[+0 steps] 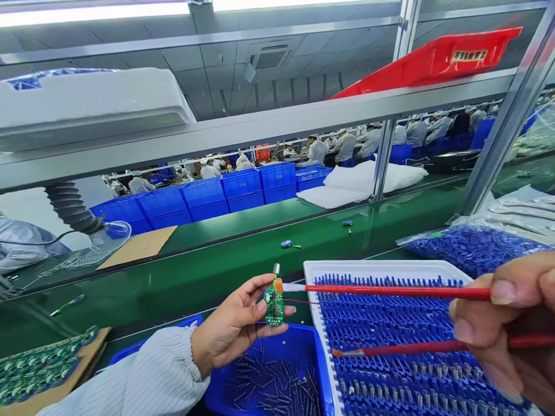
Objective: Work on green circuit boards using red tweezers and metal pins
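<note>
My left hand pinches a small green circuit board upright between thumb and fingers, a metal cylinder at its top. My right hand holds two red brushes: the upper red brush reaches left with its orange-tipped bristles touching the board's top. The lower red brush points left over a white tray filled with blue parts. Below the board sits a blue bin with several small metal springs.
A green conveyor belt runs across behind the tray, carrying small blue parts. A bag of blue parts lies at right. Green boards on cardboard are at lower left. Blue crates and other workers are behind.
</note>
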Action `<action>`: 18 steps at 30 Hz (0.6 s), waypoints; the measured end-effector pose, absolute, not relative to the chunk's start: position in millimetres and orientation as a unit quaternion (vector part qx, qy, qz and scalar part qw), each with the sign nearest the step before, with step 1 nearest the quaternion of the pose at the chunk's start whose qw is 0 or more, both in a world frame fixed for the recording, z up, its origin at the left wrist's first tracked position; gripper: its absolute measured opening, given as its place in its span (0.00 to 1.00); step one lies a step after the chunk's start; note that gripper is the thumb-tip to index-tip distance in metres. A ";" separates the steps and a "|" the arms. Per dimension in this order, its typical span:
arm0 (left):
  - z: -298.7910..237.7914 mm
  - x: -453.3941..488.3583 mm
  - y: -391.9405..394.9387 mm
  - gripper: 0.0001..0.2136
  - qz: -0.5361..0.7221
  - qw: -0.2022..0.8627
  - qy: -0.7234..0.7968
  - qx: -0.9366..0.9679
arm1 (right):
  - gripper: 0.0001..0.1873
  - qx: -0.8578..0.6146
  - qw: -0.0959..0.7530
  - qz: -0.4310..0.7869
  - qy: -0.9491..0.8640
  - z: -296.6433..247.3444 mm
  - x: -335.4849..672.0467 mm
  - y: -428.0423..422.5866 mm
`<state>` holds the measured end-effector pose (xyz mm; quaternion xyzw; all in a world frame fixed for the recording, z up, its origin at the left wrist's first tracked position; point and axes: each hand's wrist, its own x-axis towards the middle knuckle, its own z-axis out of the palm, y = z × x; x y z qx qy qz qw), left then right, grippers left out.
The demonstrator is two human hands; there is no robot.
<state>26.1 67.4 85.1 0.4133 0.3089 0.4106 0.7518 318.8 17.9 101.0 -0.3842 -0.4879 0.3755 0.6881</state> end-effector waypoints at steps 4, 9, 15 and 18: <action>85.1 23.8 69.2 0.17 0.422 0.753 0.296 0.408 | 0.14 -0.352 0.670 0.416 -0.504 94.4 318.3 21.2; 84.4 23.9 67.6 0.18 0.422 0.750 0.306 0.407 | 0.11 -0.291 0.664 0.414 -0.551 102.3 297.3 25.9; 84.2 23.2 66.9 0.19 0.443 0.743 0.306 0.397 | 0.12 -0.275 0.646 0.418 -0.576 101.7 289.1 28.4; 82.9 22.2 66.7 0.19 0.441 0.738 0.309 0.408 | 0.15 -0.332 0.641 0.386 -0.575 90.8 293.0 24.7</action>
